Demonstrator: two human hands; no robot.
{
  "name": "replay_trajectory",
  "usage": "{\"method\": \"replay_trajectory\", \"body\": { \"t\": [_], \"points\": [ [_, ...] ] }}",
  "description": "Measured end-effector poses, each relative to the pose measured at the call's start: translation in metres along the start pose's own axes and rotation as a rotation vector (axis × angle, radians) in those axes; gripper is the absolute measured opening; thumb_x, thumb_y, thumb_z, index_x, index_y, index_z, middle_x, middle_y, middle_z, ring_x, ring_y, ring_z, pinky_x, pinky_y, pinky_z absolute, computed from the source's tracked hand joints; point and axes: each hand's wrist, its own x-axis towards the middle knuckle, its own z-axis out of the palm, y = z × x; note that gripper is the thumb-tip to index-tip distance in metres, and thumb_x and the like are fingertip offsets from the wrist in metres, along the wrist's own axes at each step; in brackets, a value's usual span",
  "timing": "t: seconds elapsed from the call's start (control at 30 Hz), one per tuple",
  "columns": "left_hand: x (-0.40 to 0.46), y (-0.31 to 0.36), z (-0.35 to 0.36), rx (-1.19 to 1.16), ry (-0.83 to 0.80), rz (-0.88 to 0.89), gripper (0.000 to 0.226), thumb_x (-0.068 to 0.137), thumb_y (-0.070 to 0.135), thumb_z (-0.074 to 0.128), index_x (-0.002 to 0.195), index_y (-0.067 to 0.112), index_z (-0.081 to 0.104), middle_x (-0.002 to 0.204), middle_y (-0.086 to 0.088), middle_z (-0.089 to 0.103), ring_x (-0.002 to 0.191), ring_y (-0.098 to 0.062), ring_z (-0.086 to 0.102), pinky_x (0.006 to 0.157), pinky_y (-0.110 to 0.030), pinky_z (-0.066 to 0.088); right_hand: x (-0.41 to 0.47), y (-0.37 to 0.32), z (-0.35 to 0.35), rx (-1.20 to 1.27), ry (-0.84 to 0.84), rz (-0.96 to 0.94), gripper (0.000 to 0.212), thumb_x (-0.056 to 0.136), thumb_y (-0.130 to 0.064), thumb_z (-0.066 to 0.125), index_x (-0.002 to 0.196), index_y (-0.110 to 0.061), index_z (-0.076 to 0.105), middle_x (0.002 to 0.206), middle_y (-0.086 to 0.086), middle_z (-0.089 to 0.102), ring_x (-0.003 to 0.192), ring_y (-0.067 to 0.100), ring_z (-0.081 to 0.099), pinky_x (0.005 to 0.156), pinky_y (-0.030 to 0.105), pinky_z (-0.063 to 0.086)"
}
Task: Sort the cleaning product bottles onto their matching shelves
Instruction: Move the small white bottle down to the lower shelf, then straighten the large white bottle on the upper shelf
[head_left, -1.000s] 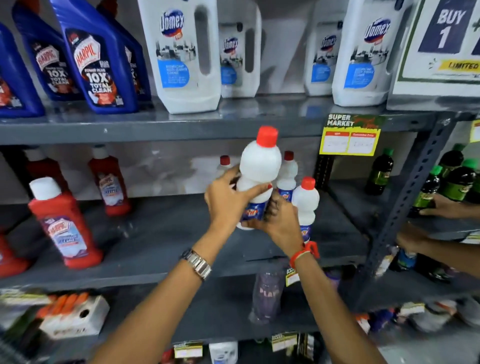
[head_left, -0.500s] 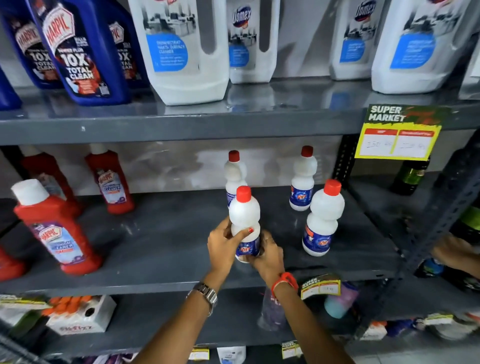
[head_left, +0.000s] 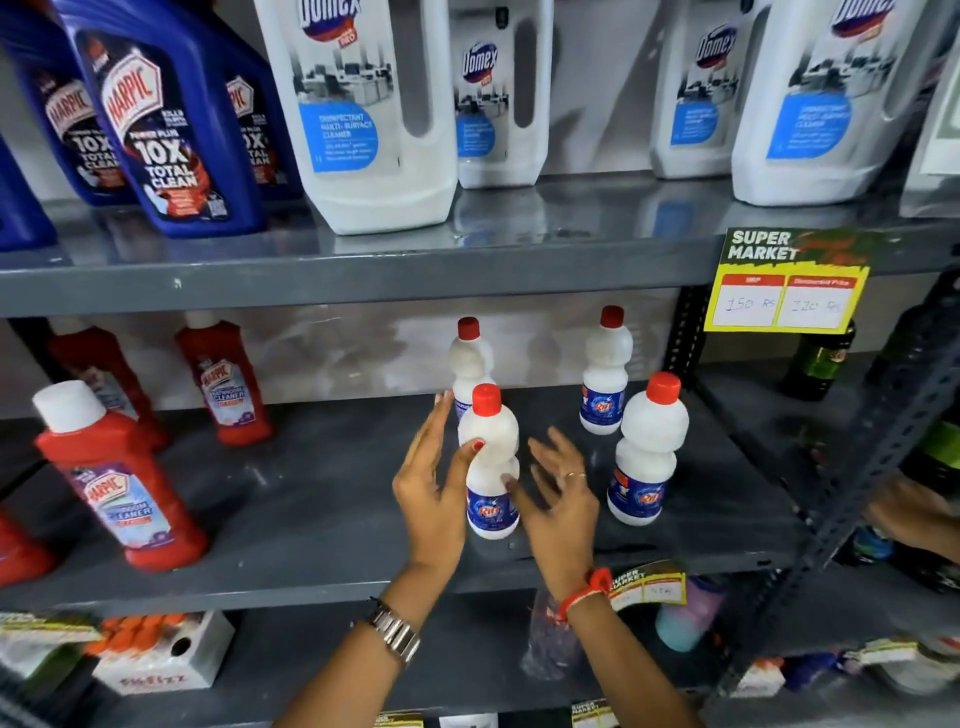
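Both the left hand (head_left: 434, 483) and right hand (head_left: 563, 499) hang released beside the upright white bottle (head_left: 491, 467); a careless brush of the fingers could topple it into its neighbours.

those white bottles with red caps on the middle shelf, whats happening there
A person is stocking a grey metal shelf. One small white plastic bottle with a red cap and blue label stands upright near the shelf's front. The left hand is open with its thumb against the bottle; the right hand is open beside it, fingers spread. Three matching white bottles stand nearby, and red cleaner bottles with white caps stand further left on the shelf.
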Motion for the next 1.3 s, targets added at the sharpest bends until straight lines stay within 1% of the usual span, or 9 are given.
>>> {"method": "replay_trajectory", "body": {
  "t": [0.13, 0.27, 0.37, 0.43, 0.6, 0.73, 0.9, 1.1, 1.3],
  "points": [
    [0.032, 0.069, -0.003, -0.101, 0.028, 0.369, 0.045, 0.085, 0.004, 0.057, 0.128, 0.014, 0.047, 0.133, -0.006, 0.053, 0.128, -0.025, 0.048, 0.105, -0.046, 0.041, 0.011, -0.076, -0.007, 0.208, 0.19, -0.199, 0.049, 0.075, 0.006, 0.066, 0.115, -0.017, 0.052, 0.097, 0.0, 0.068, 0.088, -0.001, 0.066, 0.077, 0.012, 0.051],
    [0.083, 0.121, -0.012, -0.101, 0.179, 0.555, 0.031, 0.086, -0.001, 0.051, 0.117, -0.003, 0.05, 0.125, -0.013, 0.051, 0.119, -0.024, 0.051, 0.101, -0.022, 0.044, 0.032, -0.162, -0.007, 0.346, 0.198, -0.423, 0.039, 0.08, 0.005, 0.061, 0.108, -0.022, 0.053, 0.092, 0.002, 0.068, 0.088, 0.008, 0.066, 0.078, 0.015, 0.05],
    [0.125, 0.135, -0.024, -0.075, 0.284, 0.507, 0.027, 0.086, 0.004, 0.053, 0.112, -0.005, 0.056, 0.123, -0.014, 0.054, 0.115, -0.02, 0.054, 0.098, -0.015, 0.043, 0.059, -0.206, 0.003, 0.332, 0.176, -0.547, 0.039, 0.082, 0.005, 0.058, 0.115, -0.014, 0.051, 0.091, 0.008, 0.069, 0.088, 0.016, 0.068, 0.084, 0.027, 0.055],
    [0.156, 0.142, -0.031, -0.048, 0.277, 0.407, 0.032, 0.085, 0.009, 0.056, 0.115, 0.0, 0.057, 0.125, -0.015, 0.057, 0.115, -0.021, 0.056, 0.102, -0.025, 0.044, 0.082, -0.227, 0.014, 0.232, 0.144, -0.548, 0.043, 0.08, 0.008, 0.055, 0.119, -0.008, 0.051, 0.095, 0.01, 0.069, 0.088, 0.016, 0.067, 0.086, 0.026, 0.055],
    [0.21, 0.155, -0.039, 0.088, 0.042, 0.076, 0.038, 0.083, 0.004, 0.054, 0.121, 0.006, 0.052, 0.123, -0.016, 0.061, 0.111, -0.025, 0.058, 0.102, -0.044, 0.045, 0.146, -0.256, 0.052, -0.124, -0.097, -0.354, 0.039, 0.077, 0.0, 0.059, 0.115, -0.002, 0.052, 0.106, 0.018, 0.065, 0.098, 0.029, 0.062, 0.094, 0.04, 0.049],
    [0.215, 0.156, -0.04, 0.151, -0.007, 0.014, 0.034, 0.085, -0.002, 0.051, 0.118, 0.006, 0.055, 0.119, -0.016, 0.063, 0.107, -0.028, 0.061, 0.097, -0.045, 0.049, 0.159, -0.259, 0.072, -0.235, -0.253, -0.218, 0.028, 0.081, -0.019, 0.063, 0.102, -0.002, 0.056, 0.108, 0.017, 0.065, 0.1, 0.031, 0.06, 0.088, 0.034, 0.049],
    [0.208, 0.155, -0.028, 0.355, 0.057, 0.105, 0.032, 0.088, -0.002, 0.043, 0.118, 0.004, 0.053, 0.119, -0.018, 0.062, 0.108, -0.029, 0.058, 0.086, -0.027, 0.045, 0.157, -0.255, 0.067, -0.213, -0.174, -0.231, 0.029, 0.083, -0.023, 0.062, 0.102, -0.001, 0.061, 0.107, 0.018, 0.068, 0.097, 0.031, 0.061, 0.076, 0.026, 0.042],
    [0.206, 0.158, 0.0, 0.317, -0.055, 0.085, 0.028, 0.09, 0.002, 0.043, 0.115, 0.004, 0.054, 0.118, -0.017, 0.063, 0.106, -0.026, 0.059, 0.083, -0.027, 0.046, 0.16, -0.257, 0.032, -0.227, -0.076, -0.22, 0.024, 0.082, -0.019, 0.064, 0.101, -0.004, 0.064, 0.099, 0.011, 0.069, 0.084, 0.017, 0.058, 0.069, 0.017, 0.041],
    [0.198, 0.162, 0.038, 0.205, -0.13, 0.076, 0.031, 0.088, 0.0, 0.046, 0.117, 0.005, 0.054, 0.119, -0.017, 0.064, 0.108, -0.026, 0.061, 0.084, -0.024, 0.048, 0.166, -0.254, -0.005, -0.277, 0.07, -0.201, 0.023, 0.081, -0.022, 0.064, 0.097, -0.005, 0.067, 0.104, 0.018, 0.071, 0.098, 0.031, 0.064, 0.084, 0.03, 0.049]
  ]
}}
